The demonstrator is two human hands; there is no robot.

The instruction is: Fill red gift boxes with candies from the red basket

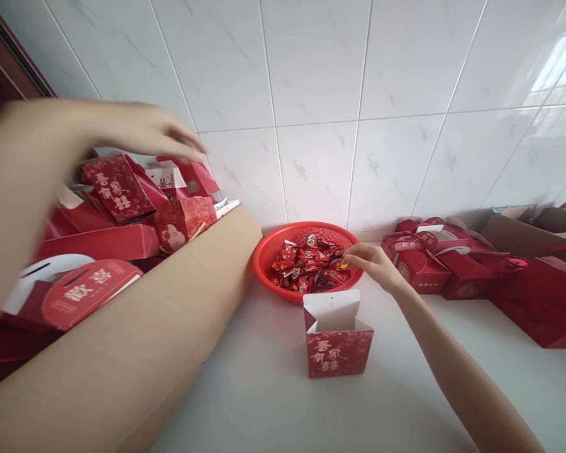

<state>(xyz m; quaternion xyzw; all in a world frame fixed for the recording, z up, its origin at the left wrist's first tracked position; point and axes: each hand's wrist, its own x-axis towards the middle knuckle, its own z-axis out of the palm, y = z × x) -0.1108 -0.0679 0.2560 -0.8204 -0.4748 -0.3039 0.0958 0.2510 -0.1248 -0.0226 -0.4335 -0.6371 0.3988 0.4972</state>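
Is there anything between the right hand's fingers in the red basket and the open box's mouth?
Yes: between the right hand and the box stand the basket's near rim and the box's raised back flap.

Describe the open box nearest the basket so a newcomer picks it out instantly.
On the white tabletop below the tiled wall, find the round red basket. Just nearer the camera stands the open box, pale characters on its red front. Unlike the boxes in the carton at left or the cluster at right, it stands alone.
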